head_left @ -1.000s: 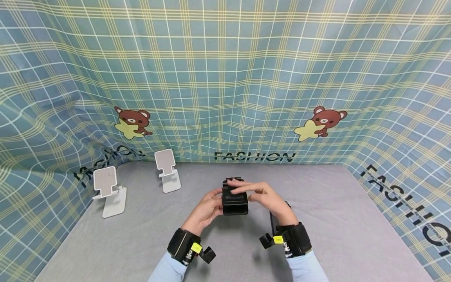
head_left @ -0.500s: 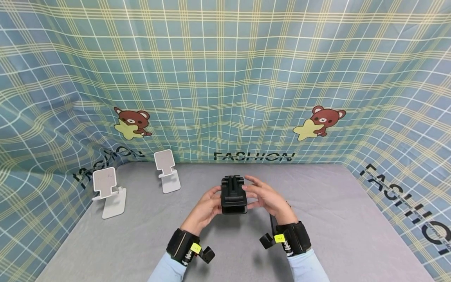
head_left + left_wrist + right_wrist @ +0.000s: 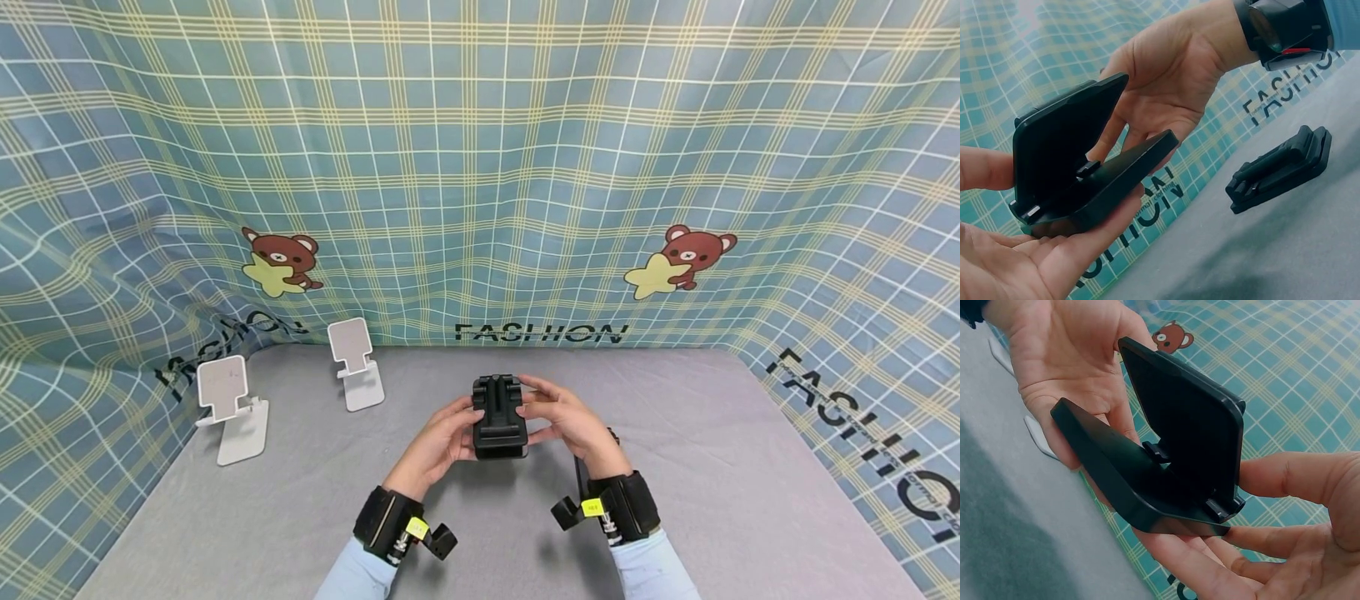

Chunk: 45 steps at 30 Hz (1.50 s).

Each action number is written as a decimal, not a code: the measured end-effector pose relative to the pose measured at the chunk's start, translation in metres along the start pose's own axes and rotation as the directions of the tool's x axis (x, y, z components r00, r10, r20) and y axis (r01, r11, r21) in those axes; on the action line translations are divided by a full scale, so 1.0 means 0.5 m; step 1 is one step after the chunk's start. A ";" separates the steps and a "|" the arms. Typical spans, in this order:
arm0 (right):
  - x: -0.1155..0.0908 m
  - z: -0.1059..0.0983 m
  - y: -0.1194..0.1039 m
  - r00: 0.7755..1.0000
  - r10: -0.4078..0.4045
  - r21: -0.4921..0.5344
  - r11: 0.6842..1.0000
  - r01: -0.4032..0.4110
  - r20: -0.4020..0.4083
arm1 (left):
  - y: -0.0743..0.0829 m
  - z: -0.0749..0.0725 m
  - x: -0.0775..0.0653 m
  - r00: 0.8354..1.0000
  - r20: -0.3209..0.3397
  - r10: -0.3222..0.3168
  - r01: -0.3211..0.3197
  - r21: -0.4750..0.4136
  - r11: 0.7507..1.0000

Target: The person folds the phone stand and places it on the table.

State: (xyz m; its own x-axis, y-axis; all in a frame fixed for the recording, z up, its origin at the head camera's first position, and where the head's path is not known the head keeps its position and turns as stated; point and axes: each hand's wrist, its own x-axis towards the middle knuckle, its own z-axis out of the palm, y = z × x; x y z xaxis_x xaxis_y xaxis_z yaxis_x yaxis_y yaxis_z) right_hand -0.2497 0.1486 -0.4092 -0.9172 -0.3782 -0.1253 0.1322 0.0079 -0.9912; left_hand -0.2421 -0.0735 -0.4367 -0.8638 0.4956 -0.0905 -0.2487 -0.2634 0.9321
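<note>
Blue-green plaid curtain (image 3: 480, 167), printed with bears and lettering, surrounds a grey table (image 3: 712, 467), where a white stand (image 3: 222, 387) with a tilted panel is at far left and a second white stand (image 3: 351, 343) is just to its right, farther back. Next, the left hand (image 3: 438, 442) grips one side of a black hinged stand (image 3: 498, 417), which is raised above the table, its two plates apart in a V. Gripping its other side is the right hand (image 3: 573, 425), near whose wrist a folded black stand (image 3: 1282, 165) lies on the table.
</note>
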 end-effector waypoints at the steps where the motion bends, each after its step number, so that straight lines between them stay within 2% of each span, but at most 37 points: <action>1: 0.000 0.000 0.000 1.000 -0.002 -0.002 1.000 0.002 0.000 | 0.000 0.000 0.001 1.000 -0.003 -0.003 0.003 0.011 1.000; 8: 0.003 -0.002 0.001 1.000 0.005 -0.021 1.000 -0.006 -0.023 | -0.002 -0.002 0.004 1.000 -0.010 0.003 -0.002 0.037 0.999; 18: 0.006 -0.002 0.005 0.996 0.000 -0.103 0.995 -0.010 -0.091 | -0.014 0.003 0.009 0.999 -0.042 -0.001 0.004 0.073 0.997; 23: 0.005 -0.011 0.007 0.997 0.000 -0.145 0.989 -0.011 -0.075 | -0.023 0.011 0.010 0.999 -0.052 -0.001 0.005 0.087 0.996; 29: -0.004 -0.033 0.013 1.000 0.028 -0.197 0.980 -0.030 -0.014 | -0.041 0.025 0.014 1.000 -0.024 -0.016 0.019 0.110 0.994; 33: -0.005 -0.040 0.019 0.999 0.052 -0.241 0.969 -0.054 -0.016 | -0.058 0.030 0.016 0.999 -0.050 -0.020 0.028 0.175 0.984; 39: 0.001 -0.044 0.040 0.991 0.119 -0.319 0.939 -0.130 -0.053 | -0.088 0.037 0.021 0.993 -0.116 -0.010 0.045 0.305 0.951; 45: 0.007 -0.045 0.062 0.979 0.183 -0.400 0.893 -0.205 -0.092 | -0.118 0.044 0.025 0.993 -0.121 -0.015 0.059 0.367 0.928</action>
State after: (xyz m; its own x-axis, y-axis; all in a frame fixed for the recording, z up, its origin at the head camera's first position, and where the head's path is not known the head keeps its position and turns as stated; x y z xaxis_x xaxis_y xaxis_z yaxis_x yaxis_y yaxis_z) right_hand -0.2572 0.1685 -0.4414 -0.9082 -0.2835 -0.3079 0.1554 0.4546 -0.8770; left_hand -0.2285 -0.0337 -0.4851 -0.9067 0.3956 -0.1464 -0.1210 0.0884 0.9887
